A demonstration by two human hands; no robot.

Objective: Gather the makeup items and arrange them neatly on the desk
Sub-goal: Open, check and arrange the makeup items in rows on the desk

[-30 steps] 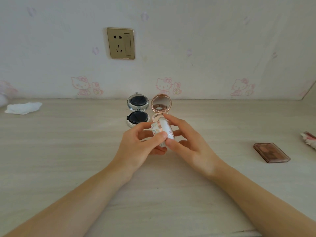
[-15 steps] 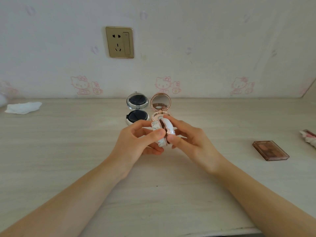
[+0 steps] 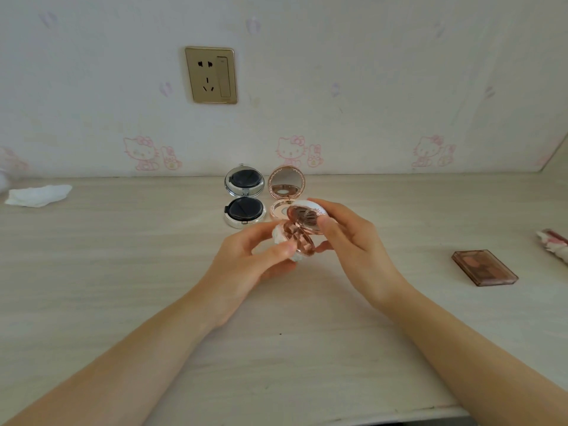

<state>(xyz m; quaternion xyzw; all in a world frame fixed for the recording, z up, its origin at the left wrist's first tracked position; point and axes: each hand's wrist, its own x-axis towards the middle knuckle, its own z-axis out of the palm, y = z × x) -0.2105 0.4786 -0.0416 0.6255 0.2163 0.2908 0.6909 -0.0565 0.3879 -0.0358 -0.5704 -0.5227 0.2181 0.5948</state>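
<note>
Above the middle of the desk both hands hold a small round white compact with rose-gold insides, its two halves spread apart. My left hand pinches the lower half. My right hand pinches the upper half at its rim. Behind them, near the wall, a silver compact with a black cushion stands open. Beside it, to the right, a rose-gold compact also stands open, its base partly hidden by the held one. A flat brown eyeshadow palette lies to the right.
A crumpled white tissue lies at the far left of the desk. A pink and white item sits at the right edge, cut off. A gold wall socket is on the wall behind. The desk's front edge runs along the bottom.
The white compact was shut a second ago; its halves have been pulled apart and the rose-gold inside now shows. Both hands stayed at the same spot.
</note>
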